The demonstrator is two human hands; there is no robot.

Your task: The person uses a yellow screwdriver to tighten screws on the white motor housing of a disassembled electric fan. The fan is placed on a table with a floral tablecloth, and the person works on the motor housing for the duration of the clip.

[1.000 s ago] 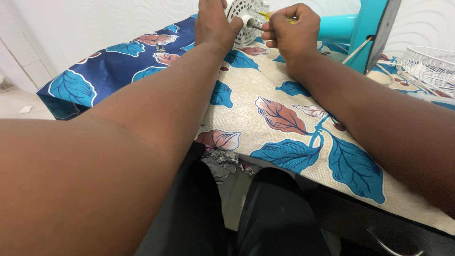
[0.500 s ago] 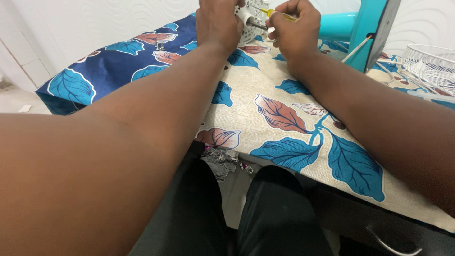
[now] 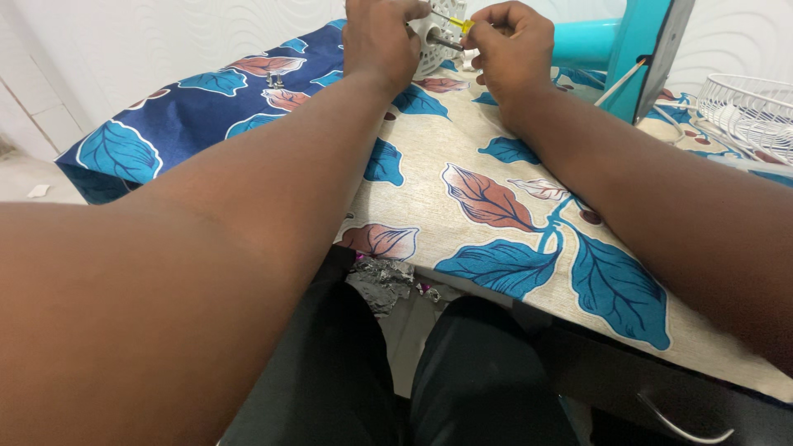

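Both hands busy: left hand [image 3: 382, 40] grips white disc [image 3: 431, 41], right hand [image 3: 510, 41] pinches yellow-handled screwdriver [image 3: 453, 25]; tip may slip off.

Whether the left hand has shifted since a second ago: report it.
No. The left hand sits equally far left of the teal stand, on the white disc.

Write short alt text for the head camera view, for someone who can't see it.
Two bare hands work at the far edge of a table: the left hand steadies a white perforated part while the right hand holds a yellow-tipped tool against it. A leaf-patterned tablecloth covers the table.
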